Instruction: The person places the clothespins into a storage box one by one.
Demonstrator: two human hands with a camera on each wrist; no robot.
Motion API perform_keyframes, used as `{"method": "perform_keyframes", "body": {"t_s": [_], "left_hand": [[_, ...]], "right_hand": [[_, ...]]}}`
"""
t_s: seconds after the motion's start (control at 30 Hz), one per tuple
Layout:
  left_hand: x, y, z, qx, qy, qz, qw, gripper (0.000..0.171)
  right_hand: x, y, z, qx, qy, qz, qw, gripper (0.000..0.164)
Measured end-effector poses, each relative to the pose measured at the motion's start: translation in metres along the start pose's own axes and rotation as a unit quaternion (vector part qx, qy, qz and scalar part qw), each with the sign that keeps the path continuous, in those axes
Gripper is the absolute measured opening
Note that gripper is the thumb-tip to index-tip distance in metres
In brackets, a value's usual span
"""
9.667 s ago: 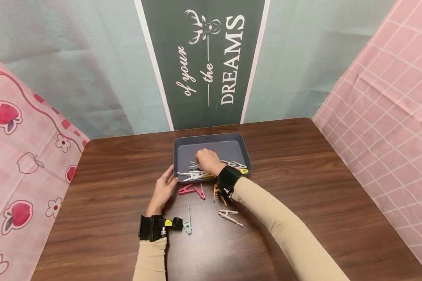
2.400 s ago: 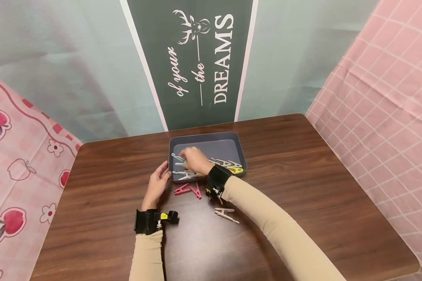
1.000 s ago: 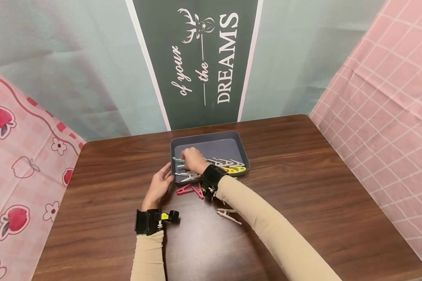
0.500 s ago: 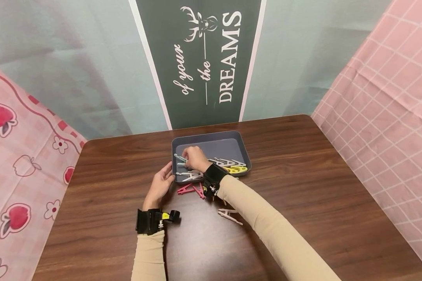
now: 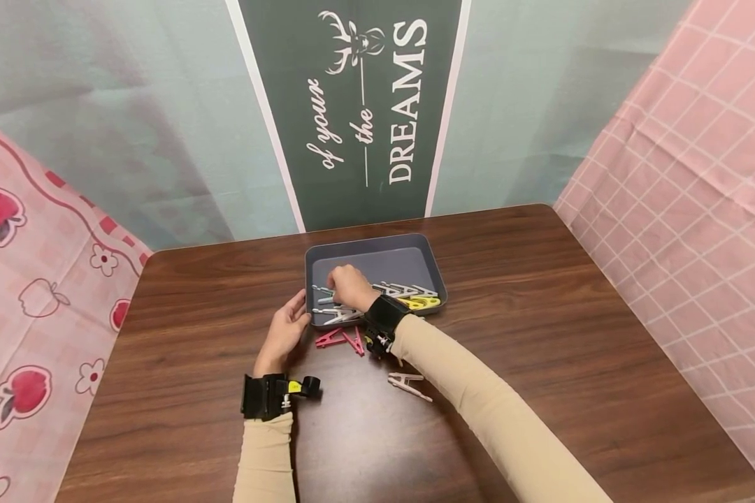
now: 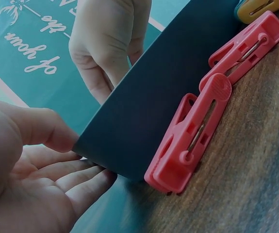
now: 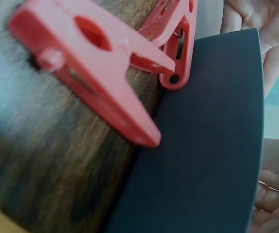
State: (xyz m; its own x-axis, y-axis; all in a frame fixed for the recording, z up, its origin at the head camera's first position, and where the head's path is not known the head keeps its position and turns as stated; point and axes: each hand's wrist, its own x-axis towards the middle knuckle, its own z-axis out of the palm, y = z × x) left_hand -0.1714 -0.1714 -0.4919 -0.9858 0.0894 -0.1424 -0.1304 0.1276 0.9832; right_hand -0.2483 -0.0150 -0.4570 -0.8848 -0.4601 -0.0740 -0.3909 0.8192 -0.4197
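Now | left hand [image 5: 283, 334] touches smooth tray [image 5: 403, 264] (rectangular) | A-shaped red clothespins [image 6: 180, 144] outside

This looks like a small fabric-walled nook set up for recording, though whether it sits in a home or a studio cannot be told. A brown wood-grain counter [image 5: 572, 335] with rounded far corners fills it. Behind hangs pale teal cloth [image 5: 138, 140] with a dark green panel [image 5: 396, 209] lettered "of your the DREAMS" beside a deer head; pink cloth printed with apples and flowers [image 5: 56, 328] closes the left, pink grid cloth [image 5: 698, 154] the right. Black wrist straps [image 5: 264, 397] suggest recording; the clothespins [image 6: 178, 162] and shallow tray [image 5: 393, 262] are household goods.
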Motion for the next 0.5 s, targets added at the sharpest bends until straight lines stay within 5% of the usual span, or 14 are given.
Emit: {"method": "perform_keyframes", "body": {"t_s": [0.5], "left_hand": [[-0.002, 0.002, -0.001, 0.0, 0.003, -0.007, 1.0, 0.058]], "right_hand": [[-0.026, 0.003, -0.019, 0.007, -0.004, -0.047, 0.999, 0.015]]}}
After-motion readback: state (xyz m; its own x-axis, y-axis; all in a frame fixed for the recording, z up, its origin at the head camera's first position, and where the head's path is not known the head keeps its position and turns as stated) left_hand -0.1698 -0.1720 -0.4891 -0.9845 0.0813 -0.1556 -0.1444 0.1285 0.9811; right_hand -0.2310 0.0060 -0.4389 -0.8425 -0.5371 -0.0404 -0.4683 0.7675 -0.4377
